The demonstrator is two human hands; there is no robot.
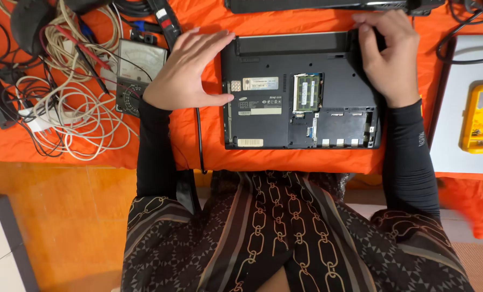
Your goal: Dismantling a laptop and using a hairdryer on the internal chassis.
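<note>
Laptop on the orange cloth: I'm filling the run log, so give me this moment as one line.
left hand: on laptop's left edge | right hand: on its far right corner | memory bay: open | analog multimeter: beside left hand

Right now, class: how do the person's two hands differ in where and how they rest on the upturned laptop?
The left hand lies spread at the laptop's left edge, thumb on its base; the right hand curls over the top right corner. The left hand's fingers are splayed; the right's are bunched together. Both touch the laptop and wear black sleeves.
</note>
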